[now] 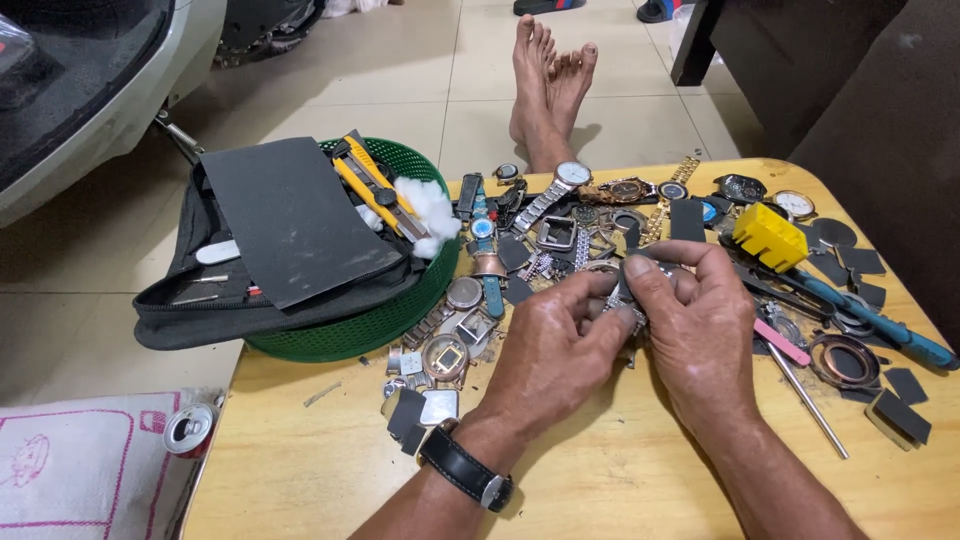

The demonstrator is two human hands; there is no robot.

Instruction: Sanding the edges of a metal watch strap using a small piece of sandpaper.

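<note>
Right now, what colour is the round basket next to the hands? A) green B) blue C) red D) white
A: the round basket at the left of the wooden table is green, with a dark tool pouch lying across it.

1. A basket [385, 330] sits at the table's [600, 480] left edge, a tool pouch [200, 300] lying across it.
2. Watch parts [560, 235] lie behind both hands.
3. A pen [880, 325] lies far right.
</note>
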